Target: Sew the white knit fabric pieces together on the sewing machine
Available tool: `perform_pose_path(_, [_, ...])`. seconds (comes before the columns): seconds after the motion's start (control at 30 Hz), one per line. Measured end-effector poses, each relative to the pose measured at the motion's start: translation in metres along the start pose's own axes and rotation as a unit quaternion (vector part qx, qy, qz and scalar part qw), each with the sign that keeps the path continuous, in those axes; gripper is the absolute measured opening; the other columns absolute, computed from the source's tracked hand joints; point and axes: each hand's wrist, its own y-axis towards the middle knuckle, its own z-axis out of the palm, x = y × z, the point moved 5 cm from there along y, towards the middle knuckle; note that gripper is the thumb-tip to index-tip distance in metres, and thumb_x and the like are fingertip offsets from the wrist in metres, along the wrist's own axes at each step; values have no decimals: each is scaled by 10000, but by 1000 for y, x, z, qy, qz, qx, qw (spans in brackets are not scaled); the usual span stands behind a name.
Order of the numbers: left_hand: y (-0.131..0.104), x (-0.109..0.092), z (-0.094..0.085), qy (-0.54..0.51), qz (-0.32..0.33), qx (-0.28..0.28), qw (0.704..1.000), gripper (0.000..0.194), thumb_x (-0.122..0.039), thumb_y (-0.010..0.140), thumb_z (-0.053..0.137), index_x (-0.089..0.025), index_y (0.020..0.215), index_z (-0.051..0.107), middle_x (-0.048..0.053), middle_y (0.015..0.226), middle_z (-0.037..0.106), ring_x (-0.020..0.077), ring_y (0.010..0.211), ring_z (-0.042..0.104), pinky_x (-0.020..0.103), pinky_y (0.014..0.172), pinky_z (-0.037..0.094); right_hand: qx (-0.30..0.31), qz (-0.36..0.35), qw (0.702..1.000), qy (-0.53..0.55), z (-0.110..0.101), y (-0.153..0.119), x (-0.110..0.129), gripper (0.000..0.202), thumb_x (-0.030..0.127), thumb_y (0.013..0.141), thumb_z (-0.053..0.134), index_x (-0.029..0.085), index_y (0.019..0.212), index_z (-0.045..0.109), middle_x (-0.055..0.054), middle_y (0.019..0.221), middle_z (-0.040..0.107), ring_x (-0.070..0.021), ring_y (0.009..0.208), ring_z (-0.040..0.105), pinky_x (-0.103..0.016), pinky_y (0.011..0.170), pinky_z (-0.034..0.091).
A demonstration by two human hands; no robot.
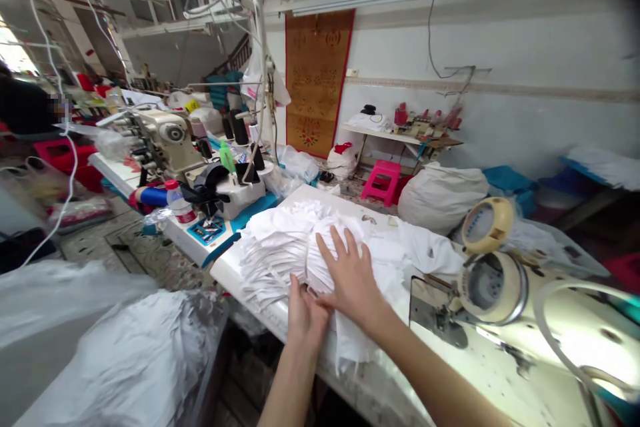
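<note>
A thick bundle of white cloth pieces [275,247] lies on the white table [230,273], with a narrow white band across its middle. My right hand [353,277] rests on the bundle with its fingers spread. Lower down, at the bundle's near edge, is my left hand [306,310], palm up; its fingers are partly hidden under the cloth and by my right thumb, so its grip is unclear. More white cloth [425,247] spreads to the right of the bundle.
A sewing machine [550,307] stands at the right. Another machine [170,137] and a bottle [179,203] are on the left table. White fabric [135,360] fills the lower left. Behind are a pink stool [383,180] and a large sack [443,197]. A person [25,107] is at the far left.
</note>
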Motion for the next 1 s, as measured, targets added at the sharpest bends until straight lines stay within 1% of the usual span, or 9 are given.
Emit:
perform_pose_path(0.1, [-3,-3,-4,15,-17,38,999,440,-438,1089,454,-182,1421,589,145,1292,724,247,1087,742,332,810,630,-64,-3,997,-34,20,-37,8,1099,586,811,825,261,1683,240,-186,1747,124,-460,1569,184,-672,1182,243])
perform_pose_path(0.2, [-6,-4,-9,42,-24,47,998,422,-437,1087,465,-191,1402,599,141,1304,716,247,1080,737,346,811,629,-66,-26,997,-30,24,-47,3,1058,607,821,803,262,1672,278,-188,1741,163,-460,1565,197,-658,1187,248])
perform_pose_path(0.33, [-10,-4,-14,64,-4,29,998,407,-476,1098,406,-200,1275,648,116,1278,720,239,978,748,449,858,638,-34,-63,997,-15,14,-41,-9,1139,529,751,872,235,1673,272,-189,1744,143,-461,1576,155,-636,1209,235])
perform_pose_path(0.43, [-15,-3,-20,99,13,9,995,421,-494,1100,379,-195,1219,651,113,1297,702,232,913,754,448,805,651,-2,-82,997,-15,10,-32,-15,1149,447,733,888,212,1673,270,-193,1746,130,-463,1578,142,-628,1212,238])
perform_pose_path(0.57, [-23,-11,-26,192,81,-11,978,343,-430,1093,435,-176,1216,630,124,1305,690,210,901,774,417,897,640,39,-102,994,-18,8,-18,-20,1108,340,738,869,197,1668,283,-203,1741,147,-459,1572,174,-603,1192,290])
perform_pose_path(0.73, [-27,-20,-31,306,118,-22,944,409,-532,986,625,-124,999,645,119,969,734,227,766,776,333,716,641,57,-113,992,-24,9,-5,-28,1114,252,706,858,191,1663,292,-205,1739,154,-451,1562,218,-580,1183,322])
perform_pose_path(0.8, [-31,-25,-30,390,163,-18,906,478,-616,969,605,-144,900,626,81,823,705,220,716,752,292,609,601,49,-113,992,-23,11,-4,-29,1115,254,706,858,193,1663,290,-206,1737,163,-455,1558,221,-583,1179,326])
perform_pose_path(0.87, [-39,-28,-25,493,219,-1,842,519,-658,995,518,-170,841,605,45,742,670,191,663,708,270,569,557,41,-107,993,-24,13,-6,-29,1115,253,711,860,193,1665,285,-210,1734,172,-460,1553,226,-587,1175,331])
perform_pose_path(1.0, [-65,-28,-11,611,281,45,739,526,-588,1071,381,-191,787,578,17,705,630,147,615,612,266,606,505,34,-95,995,-22,16,-10,-26,1102,248,726,862,185,1665,288,-215,1732,172,-468,1548,227,-598,1172,331])
